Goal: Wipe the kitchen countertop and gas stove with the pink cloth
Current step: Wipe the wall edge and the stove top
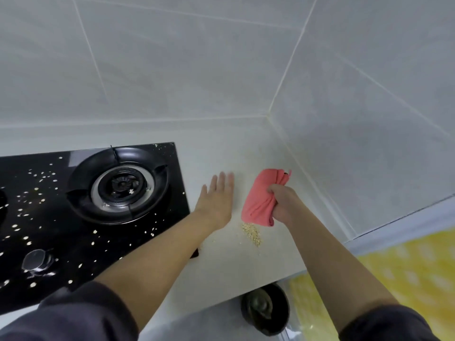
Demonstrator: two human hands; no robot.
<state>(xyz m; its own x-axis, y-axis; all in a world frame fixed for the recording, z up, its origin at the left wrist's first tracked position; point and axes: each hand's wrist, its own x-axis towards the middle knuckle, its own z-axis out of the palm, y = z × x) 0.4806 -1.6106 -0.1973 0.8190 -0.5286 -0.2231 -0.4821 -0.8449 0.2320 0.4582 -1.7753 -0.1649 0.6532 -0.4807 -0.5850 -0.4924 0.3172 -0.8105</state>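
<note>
Right hand [283, 203]: fingers curled tight round the bunched pink cloth [262, 198], fist above the countertop [221, 271], near its back right corner. The cloth hung out of the fist on both sides, and its lower end reached a small pile of pale flakes [251, 234] on the countertop. Whether the cloth pressed on the surface could not be told.

Left hand [216, 198]: flat, palm down, fingers straight and close together, holding nothing. It lay on or just over the countertop between the cloth and the right edge of the gas stove [73, 230]; contact unclear.

A few stray flakes lay near the pile. The stove's black glass top was dotted with many more pale flakes [37, 190], with one or two on the burner [120, 184]. A round knob [37, 263] sat near the stove's front edge.

Both forearms were bare, with dark sleeves [81, 316] pushed up. Below the countertop's front edge stood a dark round container [264, 308], beside a yellow patterned surface [406, 267].
</note>
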